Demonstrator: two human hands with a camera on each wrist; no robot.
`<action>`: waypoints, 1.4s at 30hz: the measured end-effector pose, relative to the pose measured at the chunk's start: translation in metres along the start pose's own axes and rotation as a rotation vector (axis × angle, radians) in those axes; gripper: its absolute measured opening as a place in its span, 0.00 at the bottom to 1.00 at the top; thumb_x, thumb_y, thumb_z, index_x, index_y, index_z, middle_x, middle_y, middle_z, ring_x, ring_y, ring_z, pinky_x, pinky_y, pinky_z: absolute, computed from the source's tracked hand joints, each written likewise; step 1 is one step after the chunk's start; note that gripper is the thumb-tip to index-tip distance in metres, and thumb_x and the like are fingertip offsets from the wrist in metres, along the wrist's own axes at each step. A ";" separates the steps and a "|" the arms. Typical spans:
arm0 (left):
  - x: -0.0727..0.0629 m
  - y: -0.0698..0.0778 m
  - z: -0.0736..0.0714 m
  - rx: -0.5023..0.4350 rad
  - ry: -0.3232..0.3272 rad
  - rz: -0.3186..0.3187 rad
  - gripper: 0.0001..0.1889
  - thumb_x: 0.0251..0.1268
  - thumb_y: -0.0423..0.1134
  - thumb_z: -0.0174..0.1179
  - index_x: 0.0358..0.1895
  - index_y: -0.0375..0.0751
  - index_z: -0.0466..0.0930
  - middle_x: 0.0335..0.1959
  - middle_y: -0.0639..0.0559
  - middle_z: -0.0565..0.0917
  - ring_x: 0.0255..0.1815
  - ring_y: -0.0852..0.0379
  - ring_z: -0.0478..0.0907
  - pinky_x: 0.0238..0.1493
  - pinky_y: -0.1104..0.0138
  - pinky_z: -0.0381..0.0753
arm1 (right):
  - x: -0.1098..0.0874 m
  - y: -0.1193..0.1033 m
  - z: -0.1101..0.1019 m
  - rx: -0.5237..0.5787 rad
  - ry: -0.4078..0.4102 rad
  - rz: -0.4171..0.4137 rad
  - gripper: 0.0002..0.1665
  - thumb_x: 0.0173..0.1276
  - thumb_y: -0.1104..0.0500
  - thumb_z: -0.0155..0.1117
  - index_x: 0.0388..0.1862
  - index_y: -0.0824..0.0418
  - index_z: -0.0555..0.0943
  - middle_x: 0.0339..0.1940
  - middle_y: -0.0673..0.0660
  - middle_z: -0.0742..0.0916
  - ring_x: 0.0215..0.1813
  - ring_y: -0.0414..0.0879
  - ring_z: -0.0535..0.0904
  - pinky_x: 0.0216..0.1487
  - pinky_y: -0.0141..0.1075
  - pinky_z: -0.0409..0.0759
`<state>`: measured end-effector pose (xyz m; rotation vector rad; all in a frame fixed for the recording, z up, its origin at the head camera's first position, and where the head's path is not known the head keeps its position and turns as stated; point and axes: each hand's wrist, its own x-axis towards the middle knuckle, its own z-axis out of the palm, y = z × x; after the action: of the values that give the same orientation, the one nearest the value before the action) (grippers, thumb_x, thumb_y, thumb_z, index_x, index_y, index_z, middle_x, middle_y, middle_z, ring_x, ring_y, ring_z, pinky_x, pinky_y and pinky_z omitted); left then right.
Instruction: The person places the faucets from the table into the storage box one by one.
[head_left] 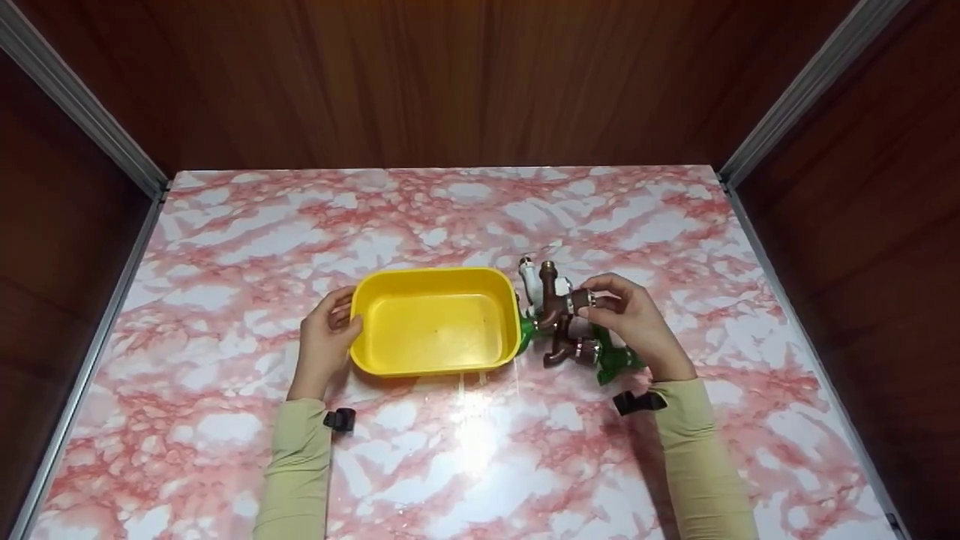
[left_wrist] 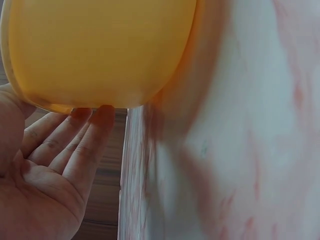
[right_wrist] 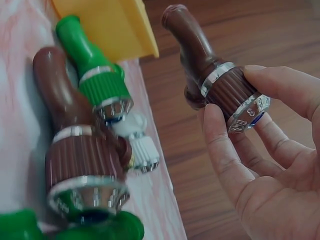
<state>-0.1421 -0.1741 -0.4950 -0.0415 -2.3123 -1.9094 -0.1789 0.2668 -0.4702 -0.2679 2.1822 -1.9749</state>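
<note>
My left hand (head_left: 328,330) holds the left end of an empty yellow plastic tub (head_left: 435,330), thumb at the rim and fingers against the outer wall. In the left wrist view, the fingertips (left_wrist: 102,117) touch the tub's underside edge. My right hand (head_left: 634,319) pinches a brown plastic tap (head_left: 551,304) by its ribbed knob, between thumb and fingers. The right wrist view shows this held brown tap (right_wrist: 200,55) raised above the others. Below it lie a second brown tap (right_wrist: 75,145), a green tap (right_wrist: 100,80) and a white tap (right_wrist: 142,147).
Another green tap (head_left: 619,361) lies under my right hand. The taps cluster against the tub's right side. Wood panels (head_left: 450,82) with metal corner strips enclose the pink and white marbled table (head_left: 225,427) at the back and sides.
</note>
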 end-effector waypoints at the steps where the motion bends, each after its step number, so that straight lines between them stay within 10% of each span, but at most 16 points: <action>1: 0.000 0.000 0.000 0.000 0.002 0.003 0.23 0.60 0.20 0.57 0.61 0.27 0.71 0.55 0.31 0.76 0.55 0.38 0.75 0.56 0.57 0.76 | 0.000 -0.001 0.002 0.005 -0.003 -0.001 0.24 0.59 0.66 0.71 0.53 0.70 0.75 0.51 0.63 0.79 0.45 0.52 0.82 0.47 0.47 0.81; 20: 0.000 0.000 0.003 0.004 0.025 0.010 0.23 0.60 0.20 0.56 0.61 0.26 0.71 0.54 0.29 0.76 0.54 0.37 0.76 0.54 0.58 0.78 | 0.003 -0.017 0.040 0.028 -0.091 0.003 0.22 0.59 0.64 0.71 0.51 0.65 0.76 0.49 0.65 0.80 0.41 0.52 0.82 0.31 0.31 0.80; 42: -0.002 -0.001 0.003 0.014 0.034 0.030 0.23 0.60 0.20 0.56 0.61 0.27 0.72 0.53 0.30 0.76 0.53 0.36 0.77 0.53 0.57 0.79 | 0.015 -0.016 0.070 0.027 -0.153 -0.029 0.20 0.58 0.69 0.70 0.50 0.67 0.77 0.46 0.65 0.83 0.47 0.56 0.82 0.43 0.37 0.83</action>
<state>-0.1405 -0.1715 -0.4966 -0.0420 -2.2901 -1.8647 -0.1756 0.1939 -0.4614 -0.4338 2.0674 -1.9283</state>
